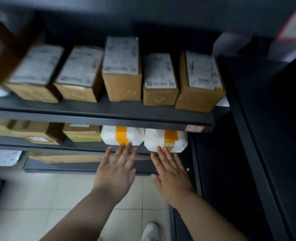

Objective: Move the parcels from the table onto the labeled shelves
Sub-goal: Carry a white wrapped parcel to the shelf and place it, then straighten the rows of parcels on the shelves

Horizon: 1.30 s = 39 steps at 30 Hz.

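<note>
Head view. The left hand and right hand are both flat, palms down, with fingers straight and slightly spread. Neither holds anything.

Two white parcels with orange tape sit side by side on the shelf just ahead of the fingertips. The left parcel is ahead of the left hand, and the right parcel is ahead of the right hand. The fingertips of each hand overlap the lower front edge of its parcel, but we cannot tell if they actually touch. The two parcels are touching or nearly so.

Count:
- two white parcels
- five brown boxes in a row on the upper shelf, above and beyond the hands
- two more brown boxes on the parcels' level, left of the left hand
- one tag on the upper shelf's edge, above the right parcel

Each white parcel faces the hands with a front that is wider than it is tall, and a tape band runs up that front. The upper shelf hides how far back they run, so we cannot tell their long axis. The five boxes above run front to back, with their labels on top.

One white shoe is on the tiled floor, below the right forearm. The edges of the view are blurred.
</note>
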Tool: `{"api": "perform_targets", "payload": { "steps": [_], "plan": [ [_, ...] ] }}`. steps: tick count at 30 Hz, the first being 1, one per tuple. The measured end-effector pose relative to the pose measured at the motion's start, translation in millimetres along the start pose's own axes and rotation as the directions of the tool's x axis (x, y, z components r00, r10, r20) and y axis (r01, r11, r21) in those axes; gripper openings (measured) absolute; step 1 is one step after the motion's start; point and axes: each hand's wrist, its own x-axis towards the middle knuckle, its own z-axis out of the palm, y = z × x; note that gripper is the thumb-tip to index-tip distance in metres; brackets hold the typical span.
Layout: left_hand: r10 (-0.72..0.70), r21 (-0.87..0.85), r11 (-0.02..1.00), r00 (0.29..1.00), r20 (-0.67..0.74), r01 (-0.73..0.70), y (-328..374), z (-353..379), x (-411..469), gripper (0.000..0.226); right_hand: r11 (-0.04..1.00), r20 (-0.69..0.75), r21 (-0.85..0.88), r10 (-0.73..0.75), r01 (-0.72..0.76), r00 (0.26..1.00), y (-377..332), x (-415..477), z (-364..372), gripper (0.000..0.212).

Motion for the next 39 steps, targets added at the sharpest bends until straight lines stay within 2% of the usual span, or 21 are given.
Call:
{"api": "perform_targets", "payload": {
  "steps": [3,5,10,13,17,23,31,36,39],
  "plan": [
    [-0.027,0.064,0.997,0.996,-0.088,0.033,-29,-37,-34,0.058,1.000,-0.041,-0.013,-0.024,0.023,0.999,-29,-11,-35,0.058],
    [-0.059,0.129,0.989,0.995,-0.079,0.069,-50,-64,-58,0.062,0.998,-0.068,-0.047,-0.049,0.046,0.996,-51,-14,-64,0.057],
    [-0.029,0.189,0.980,0.988,-0.155,0.058,-111,-134,-124,0.059,0.982,-0.181,-0.177,-0.098,0.065,0.979,-122,-18,-147,0.061],
    [0.003,0.252,0.965,0.964,-0.265,0.067,-157,-167,-163,0.060,0.968,-0.272,-0.234,-0.156,0.092,0.950,-170,-19,-188,0.059],
    [-0.001,0.255,0.961,0.923,-0.385,0.108,-208,-212,-207,0.060,0.970,-0.414,-0.232,-0.163,0.070,0.895,-226,-26,-235,0.058],
    [0.009,0.253,0.955,0.833,-0.554,0.158,-258,-266,-248,0.063,0.958,-0.506,-0.284,-0.187,0.042,0.842,-271,-39,-295,0.061],
    [-0.054,0.236,0.932,0.749,-0.660,0.275,-295,-323,-284,0.060,0.948,-0.621,-0.318,-0.204,-0.005,0.757,-292,-45,-375,0.059],
    [-0.092,0.131,0.956,0.694,-0.714,0.261,-309,-334,-286,0.059,0.965,-0.645,-0.251,-0.221,0.071,0.731,-326,-40,-394,0.061],
    [-0.119,0.116,0.957,0.724,-0.680,0.266,-315,-322,-274,0.065,0.961,-0.624,-0.239,-0.261,0.138,0.736,-348,-28,-392,0.062]
  ]
}}
